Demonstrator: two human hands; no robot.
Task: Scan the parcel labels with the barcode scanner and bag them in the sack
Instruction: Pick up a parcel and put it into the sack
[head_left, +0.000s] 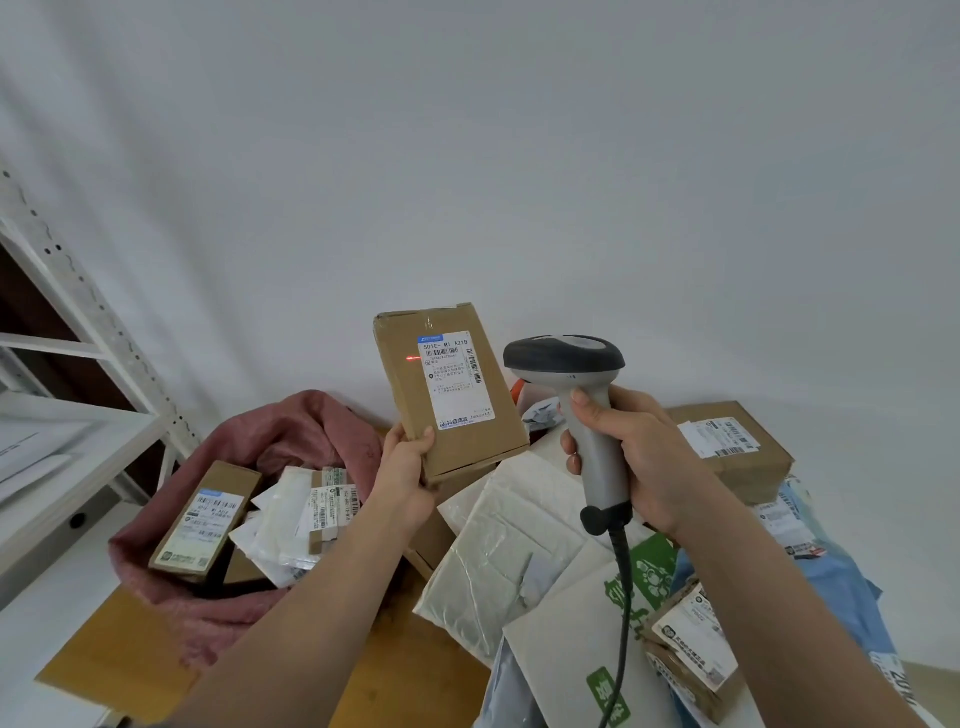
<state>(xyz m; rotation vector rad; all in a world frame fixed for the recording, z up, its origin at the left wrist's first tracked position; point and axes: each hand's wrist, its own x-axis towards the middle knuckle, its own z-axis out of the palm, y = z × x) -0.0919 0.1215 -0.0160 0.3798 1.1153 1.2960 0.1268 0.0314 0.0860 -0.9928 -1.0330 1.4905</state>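
Both hands full: left hand (410, 467) grips box (447, 395) (bottom edge); right hand (639, 457) grips scanner (587, 410).

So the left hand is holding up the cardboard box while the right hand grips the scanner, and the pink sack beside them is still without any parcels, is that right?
Not quite: the head view shows the pink sack already holds parcels, including a labelled box. The rest stands: the left hand holds up the cardboard box and the right hand grips the scanner.

white metal shelving (104, 332) at left | plain white wall (519, 156) behind | brown tabletop (104, 654) below
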